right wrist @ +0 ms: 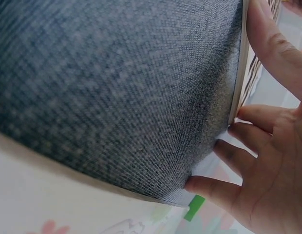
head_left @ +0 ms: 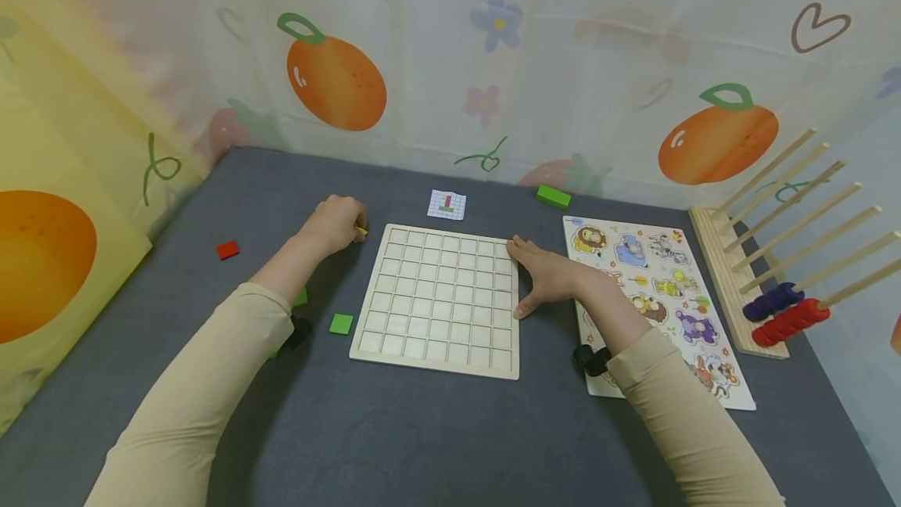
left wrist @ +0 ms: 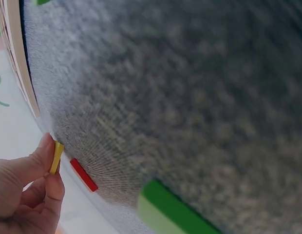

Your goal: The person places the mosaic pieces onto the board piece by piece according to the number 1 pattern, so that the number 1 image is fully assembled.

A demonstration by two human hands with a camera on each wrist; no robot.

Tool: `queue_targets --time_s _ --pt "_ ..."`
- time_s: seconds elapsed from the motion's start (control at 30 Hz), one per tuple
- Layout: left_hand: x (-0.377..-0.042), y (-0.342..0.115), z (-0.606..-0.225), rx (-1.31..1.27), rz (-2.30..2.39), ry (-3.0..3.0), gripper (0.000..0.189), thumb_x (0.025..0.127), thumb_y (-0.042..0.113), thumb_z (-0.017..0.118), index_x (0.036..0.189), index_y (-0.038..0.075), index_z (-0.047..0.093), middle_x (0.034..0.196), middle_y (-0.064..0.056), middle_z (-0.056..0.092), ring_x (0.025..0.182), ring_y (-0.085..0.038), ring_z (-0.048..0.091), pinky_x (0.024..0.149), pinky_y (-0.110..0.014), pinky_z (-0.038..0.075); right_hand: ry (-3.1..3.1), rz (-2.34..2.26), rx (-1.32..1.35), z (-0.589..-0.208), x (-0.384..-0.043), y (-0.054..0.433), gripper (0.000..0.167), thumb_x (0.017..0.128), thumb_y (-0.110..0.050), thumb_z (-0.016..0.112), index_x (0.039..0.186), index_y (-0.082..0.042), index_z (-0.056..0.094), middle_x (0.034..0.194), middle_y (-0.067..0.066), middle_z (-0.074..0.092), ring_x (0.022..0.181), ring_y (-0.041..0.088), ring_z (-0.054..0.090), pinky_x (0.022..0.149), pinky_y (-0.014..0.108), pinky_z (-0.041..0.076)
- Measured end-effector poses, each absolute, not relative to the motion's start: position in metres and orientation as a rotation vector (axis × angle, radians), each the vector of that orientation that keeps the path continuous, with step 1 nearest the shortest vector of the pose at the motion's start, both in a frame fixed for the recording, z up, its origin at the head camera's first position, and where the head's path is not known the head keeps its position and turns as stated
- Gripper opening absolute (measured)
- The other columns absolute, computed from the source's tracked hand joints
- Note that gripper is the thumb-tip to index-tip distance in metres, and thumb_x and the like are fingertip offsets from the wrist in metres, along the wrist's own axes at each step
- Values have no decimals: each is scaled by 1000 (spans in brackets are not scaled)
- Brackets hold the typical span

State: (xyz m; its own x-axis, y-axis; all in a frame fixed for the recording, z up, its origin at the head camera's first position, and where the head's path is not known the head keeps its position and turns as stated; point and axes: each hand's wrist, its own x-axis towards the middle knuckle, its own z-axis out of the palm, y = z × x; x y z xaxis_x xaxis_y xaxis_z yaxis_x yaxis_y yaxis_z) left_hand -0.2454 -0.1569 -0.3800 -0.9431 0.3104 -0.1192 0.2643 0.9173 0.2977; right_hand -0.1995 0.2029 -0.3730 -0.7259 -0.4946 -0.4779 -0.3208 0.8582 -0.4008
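My left hand (head_left: 331, 224) pinches a small yellow tile (left wrist: 56, 157) between thumb and fingertips, just left of the gridded wooden board (head_left: 436, 371). The board lies flat, its squares bare. With fingers spread, my right hand (head_left: 549, 278) rests on the board's right edge; the right wrist view shows the thumb and fingertips against that rim (right wrist: 239, 83). A green tile (head_left: 341, 324) lies left of the board, and another green piece (head_left: 301, 297) is partly hidden by the left forearm. Farther left is a red tile (head_left: 227, 249).
A small card (head_left: 446, 205) with a coloured grid pattern lies behind the board. Near the wall is a green block (head_left: 553, 196). An animal puzzle board (head_left: 594, 383) sits under the right forearm, beside a wooden peg rack (head_left: 704, 233) with red and dark blue beads.
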Motion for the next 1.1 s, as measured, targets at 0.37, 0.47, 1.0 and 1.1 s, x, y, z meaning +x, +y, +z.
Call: queue_targets --time_s 0.37,0.47,1.0,1.1 --pt "-242 -150 -380 364 704 2919 11 92 3 62 100 0 70 100 -18 73 96 -36 69 89 -51 51 2435 -391 -599 -373 -199 203 119 76 -39 84 158 -2 6 166 21 -4 154 43 1 122 60 16" --pt "-242 -145 -380 358 770 2928 10 92 8 66 98 1 70 96 -17 73 91 -35 68 86 -49 51 2434 -385 -595 -372 -199 203 119 76 -40 84 158 -3 6 167 20 -4 154 42 1 123 59 16" --pt "-230 -102 -377 376 953 2796 11 90 13 71 96 3 70 91 -13 73 83 -25 63 73 -33 48 2427 -389 -598 -372 -200 202 120 76 -40 84 158 -3 5 167 20 -5 154 43 0 122 61 14" --pt "-229 -97 -376 376 968 2775 11 91 13 70 96 4 70 92 -13 73 85 -26 64 75 -33 49 2427 -385 -594 -372 -200 202 120 76 -40 84 159 -4 5 167 19 -6 154 42 -1 123 60 14"
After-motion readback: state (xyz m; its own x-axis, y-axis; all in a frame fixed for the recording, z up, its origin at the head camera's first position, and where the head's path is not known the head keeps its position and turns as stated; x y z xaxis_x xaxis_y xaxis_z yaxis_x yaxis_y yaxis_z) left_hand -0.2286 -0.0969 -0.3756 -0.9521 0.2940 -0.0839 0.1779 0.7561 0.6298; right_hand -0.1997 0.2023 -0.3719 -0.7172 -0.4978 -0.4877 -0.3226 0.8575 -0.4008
